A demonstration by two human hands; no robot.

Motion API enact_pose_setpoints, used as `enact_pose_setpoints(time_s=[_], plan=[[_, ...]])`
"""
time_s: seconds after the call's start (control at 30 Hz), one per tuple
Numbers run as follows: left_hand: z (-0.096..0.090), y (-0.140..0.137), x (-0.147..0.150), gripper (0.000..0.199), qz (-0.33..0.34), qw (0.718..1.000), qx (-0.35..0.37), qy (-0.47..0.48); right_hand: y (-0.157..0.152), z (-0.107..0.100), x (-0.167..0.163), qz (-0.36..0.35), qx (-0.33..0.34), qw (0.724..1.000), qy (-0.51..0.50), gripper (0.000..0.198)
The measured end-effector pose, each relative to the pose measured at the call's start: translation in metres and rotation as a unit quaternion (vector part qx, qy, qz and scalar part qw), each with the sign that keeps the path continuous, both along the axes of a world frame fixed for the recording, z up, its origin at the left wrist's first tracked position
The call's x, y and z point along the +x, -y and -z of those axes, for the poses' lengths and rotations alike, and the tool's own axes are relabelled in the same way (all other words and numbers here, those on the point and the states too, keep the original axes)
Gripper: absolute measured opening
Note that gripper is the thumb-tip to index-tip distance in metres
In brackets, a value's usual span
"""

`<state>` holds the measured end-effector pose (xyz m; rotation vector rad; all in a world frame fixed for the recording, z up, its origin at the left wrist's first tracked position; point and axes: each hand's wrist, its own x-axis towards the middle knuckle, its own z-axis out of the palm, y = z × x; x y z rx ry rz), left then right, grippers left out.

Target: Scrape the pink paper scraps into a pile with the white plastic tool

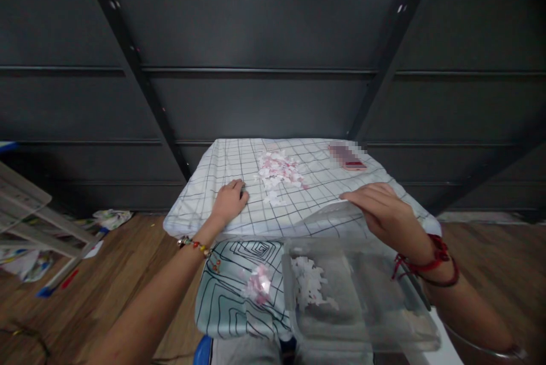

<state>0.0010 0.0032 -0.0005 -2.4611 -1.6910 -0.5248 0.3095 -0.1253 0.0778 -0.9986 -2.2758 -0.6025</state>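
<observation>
My left hand [230, 201] rests on the white grid-patterned cloth [205, 206], fingers curled. A small dark thing shows between its thumb and forefinger, too small to name. My right hand [386, 212] is closed on the edge of a clear plastic lid or sheet [330, 214], raised and tilted above a clear plastic box [360, 328]. White scraps [309, 282] gather on the box's left side. Beyond my hands, a loose heap of white and pink paper-like scraps [281, 171] lies on the cloth.
A pink phone [352, 161], partly blurred out, lies at the cloth's far right. Left of the box is a shiny pink bundle [259, 284] on a green line-patterned cushion [222, 311]. A dark panelled wall [256, 106] stands behind; a pale rack [42, 223] stands left.
</observation>
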Motion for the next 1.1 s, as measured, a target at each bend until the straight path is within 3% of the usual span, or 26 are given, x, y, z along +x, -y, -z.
enact_pose_setpoints(time_s=[0.13,0.3,0.5,0.77,1.1], plan=[[0.0,0.0,-0.001,0.029,0.001,1.0,0.001,-0.003,-0.024,0.006,-0.017,0.023,0.028,0.999,-0.003,0.035],[0.001,-0.001,-0.001,0.029,0.0,1.0,0.005,-0.006,-0.044,0.013,-0.034,0.032,0.015,0.999,0.03,0.041],[0.0,-0.001,-0.001,0.028,0.006,1.0,0.002,-0.002,-0.04,0.012,-0.029,0.015,-0.01,1.0,0.018,0.04],[0.001,-0.001,-0.001,0.028,0.005,1.0,0.01,-0.005,-0.049,0.01,-0.031,0.057,0.039,0.998,0.009,0.038],[0.001,-0.001,-0.001,0.028,0.008,1.0,0.006,-0.004,-0.044,0.012,-0.026,0.056,0.031,0.997,0.038,0.041]])
